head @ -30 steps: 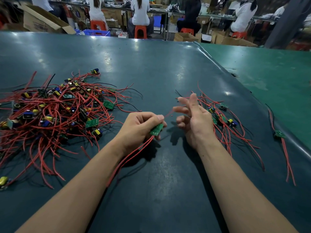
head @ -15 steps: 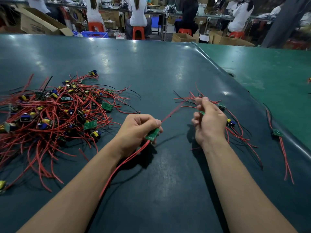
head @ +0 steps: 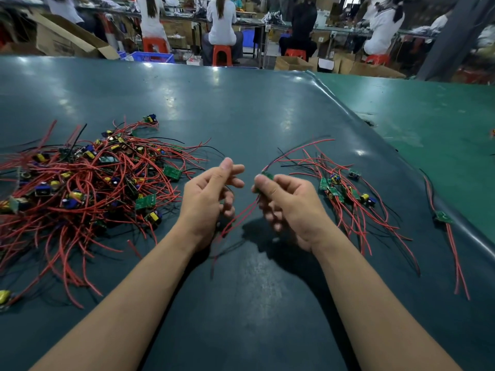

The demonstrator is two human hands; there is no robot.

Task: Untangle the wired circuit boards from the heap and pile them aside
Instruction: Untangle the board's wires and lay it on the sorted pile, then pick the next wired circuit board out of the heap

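From the head camera, both forearms reach up from the bottom edge and meet mid-frame over the dark green table [head: 241, 108]. The right hand [head: 288, 202] pinches a small green circuit board [head: 266, 176] between thumb and forefinger, its red wires [head: 238, 214] trailing down between the two wrists. The left hand [head: 211, 196] sits just beside it, fingers loosely curled; it looks empty, though blur there makes that hard to call. At centre left sprawls the heap [head: 88, 183], a thick knot of red leads and boards. Right of centre lies the sorted pile [head: 345, 191], a few boards with wires fanned out. One lone board [head: 443, 217] rests at the right edge. Along the top, seated workers [head: 221, 20] on orange stools.
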